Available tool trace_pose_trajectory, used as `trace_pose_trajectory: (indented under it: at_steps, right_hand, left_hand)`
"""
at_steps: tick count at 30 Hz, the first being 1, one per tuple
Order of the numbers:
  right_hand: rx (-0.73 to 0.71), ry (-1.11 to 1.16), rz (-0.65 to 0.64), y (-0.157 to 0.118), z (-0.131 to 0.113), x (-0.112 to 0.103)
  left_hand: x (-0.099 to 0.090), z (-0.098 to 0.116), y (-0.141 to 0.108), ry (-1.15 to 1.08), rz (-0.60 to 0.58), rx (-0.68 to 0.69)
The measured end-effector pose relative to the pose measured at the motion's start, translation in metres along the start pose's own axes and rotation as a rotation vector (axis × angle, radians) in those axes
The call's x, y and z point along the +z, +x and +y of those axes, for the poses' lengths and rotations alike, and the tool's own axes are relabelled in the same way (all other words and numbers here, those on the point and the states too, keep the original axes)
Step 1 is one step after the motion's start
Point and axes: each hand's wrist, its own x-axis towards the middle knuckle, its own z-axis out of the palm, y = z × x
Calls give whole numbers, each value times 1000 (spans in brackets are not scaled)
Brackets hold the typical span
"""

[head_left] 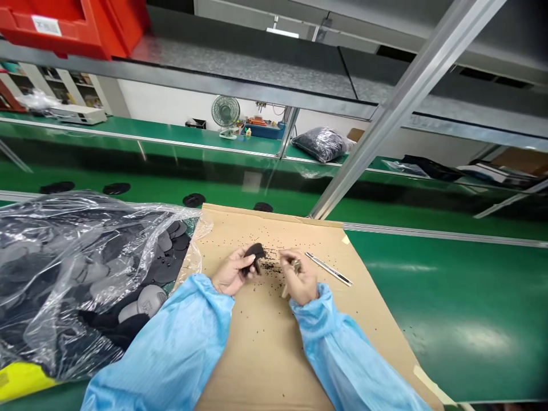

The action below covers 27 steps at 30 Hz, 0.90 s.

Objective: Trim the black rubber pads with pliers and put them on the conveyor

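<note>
My left hand is closed around a black, rounded, pad-like piece, held tilted above a brown cardboard sheet. To its right, my right hand is curled around a slim tool. A pale end shows below the fingers and a metallic part near the thumb; its kind is unclear. Small black bits are heaped between the hands and scattered over the cardboard. Just right of my right hand lies a slim utility knife. Blue sleeves cover both forearms.
On the left, a clear plastic bag spreads over many black and grey rounded pieces. Several black pieces lie behind the cardboard on the green conveyor surface. A metal post slants up at the right. Overhead, a shelf carries a red bin.
</note>
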Motion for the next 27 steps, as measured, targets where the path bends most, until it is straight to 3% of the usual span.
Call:
trace_pose_trajectory:
  at_steps: [2,3,6,9,15,21,27]
  right_hand:
    - [201,82,232,-4,16,4]
    - [268,103,262,-5,22,6]
    - [306,73,159,-8,34,8]
    - [221,-83,89,-13,31,10]
    - [-166,-438,-38,-18,12,12]
    - [-201,-574,-166,-19,13,15]
    - [-217,-617,-148,-20,16,16]
  left_hand:
    - [1,-4,2,25,76,106]
    - [1,-6,4,29,107,146]
    - [2,-8,6,17,178,200]
    - [2,-8,7,-16,197,193]
    - [2,-6,5,-57,183,110]
    - [4,-5,3,-83,193,40]
    - [4,-5,3,-99,182,22]
